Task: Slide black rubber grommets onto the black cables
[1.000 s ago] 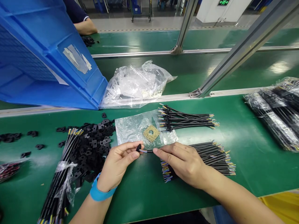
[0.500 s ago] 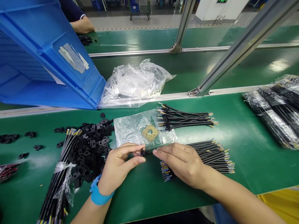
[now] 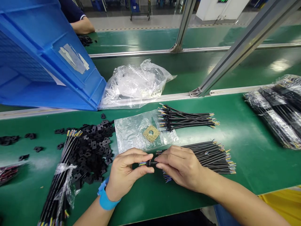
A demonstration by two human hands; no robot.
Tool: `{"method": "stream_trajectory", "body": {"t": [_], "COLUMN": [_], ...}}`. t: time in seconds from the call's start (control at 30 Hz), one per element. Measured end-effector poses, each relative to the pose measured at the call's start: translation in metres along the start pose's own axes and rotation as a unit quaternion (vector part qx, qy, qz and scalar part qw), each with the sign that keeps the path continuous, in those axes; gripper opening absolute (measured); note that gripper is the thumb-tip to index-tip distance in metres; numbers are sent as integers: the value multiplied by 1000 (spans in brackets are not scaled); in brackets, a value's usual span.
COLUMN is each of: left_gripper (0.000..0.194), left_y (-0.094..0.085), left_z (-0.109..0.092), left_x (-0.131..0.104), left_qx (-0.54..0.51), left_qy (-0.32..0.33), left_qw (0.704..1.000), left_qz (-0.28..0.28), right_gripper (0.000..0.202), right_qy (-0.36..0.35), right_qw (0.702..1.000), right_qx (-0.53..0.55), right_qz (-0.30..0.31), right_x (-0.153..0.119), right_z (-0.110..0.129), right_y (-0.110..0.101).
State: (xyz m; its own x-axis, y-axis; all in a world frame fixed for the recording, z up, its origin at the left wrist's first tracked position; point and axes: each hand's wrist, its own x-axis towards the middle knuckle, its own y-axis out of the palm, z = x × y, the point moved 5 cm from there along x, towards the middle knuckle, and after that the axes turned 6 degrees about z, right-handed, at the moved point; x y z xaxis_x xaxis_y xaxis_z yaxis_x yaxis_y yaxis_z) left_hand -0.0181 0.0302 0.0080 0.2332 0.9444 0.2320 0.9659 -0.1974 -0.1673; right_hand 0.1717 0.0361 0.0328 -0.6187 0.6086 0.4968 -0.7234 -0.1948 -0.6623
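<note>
A small black plastic piece [image 3: 148,163] is pinched between the thumb and forefinger of my left hand [image 3: 128,169]. Coloured wire ends poke out of it to the left. My right hand [image 3: 182,166] grips a black cable [image 3: 153,163] that runs into the piece. Behind and right of that hand lies a flat bundle of black cables [image 3: 209,158] with bared coloured ends. Farther back, several cables [image 3: 190,119] carry black pieces on their left ends. Beside my left hand spreads a heap of loose black pieces [image 3: 91,157].
A tan square with a hole [image 3: 151,134] lies on a clear plastic bag [image 3: 127,128]. Taped cables [image 3: 60,179] lie at left, wrapped bundles [image 3: 272,116] at right. A blue crate [image 3: 77,62] and crumpled bag [image 3: 138,83] stand behind. Another person's arm [image 3: 82,25] rests farther back.
Both hands have come slightly nearer the table's front edge, the left also rightward. The cable now shows between them, its coloured ends showing left of the black piece.
</note>
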Motion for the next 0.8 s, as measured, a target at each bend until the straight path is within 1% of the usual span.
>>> {"method": "stream_trajectory", "body": {"t": [0.1, 0.2, 0.3, 0.4, 0.5, 0.6, 0.73, 0.8], "left_gripper": [23, 24, 26, 26, 25, 23, 23, 31], "left_y": [-2, -2, 0, 3, 6, 9, 10, 5], "left_z": [-1, -1, -2, -4, -4, -1, 0, -3], "left_x": [0, 1, 2, 3, 3, 3, 3, 3], "left_qx": [12, 5, -8, -14, -7, -6, 0, 27], "left_qy": [15, 18, 22, 29, 35, 21, 13, 17], "left_qw": [1000, 999, 998, 997, 997, 998, 998, 997], "left_qz": [12, 35, 58, 72, 64, 55, 58, 75], "right_gripper": [14, 16, 17, 25, 35, 40, 39, 34], "right_qy": [23, 48, 67, 86, 114, 123, 96, 72], "right_qw": [997, 991, 984, 979, 975, 973, 981, 989], "right_qx": [63, 113, 143, 158, 163, 172, 150, 120], "right_qz": [38, 61, 81, 97, 96, 88, 70, 55], "right_x": [2, 2, 1, 1, 1, 1, 2, 3], "right_z": [-1, -3, -4, -4, -5, -6, -6, -5], "right_y": [3, 4, 6, 8, 10, 11, 10, 5]}}
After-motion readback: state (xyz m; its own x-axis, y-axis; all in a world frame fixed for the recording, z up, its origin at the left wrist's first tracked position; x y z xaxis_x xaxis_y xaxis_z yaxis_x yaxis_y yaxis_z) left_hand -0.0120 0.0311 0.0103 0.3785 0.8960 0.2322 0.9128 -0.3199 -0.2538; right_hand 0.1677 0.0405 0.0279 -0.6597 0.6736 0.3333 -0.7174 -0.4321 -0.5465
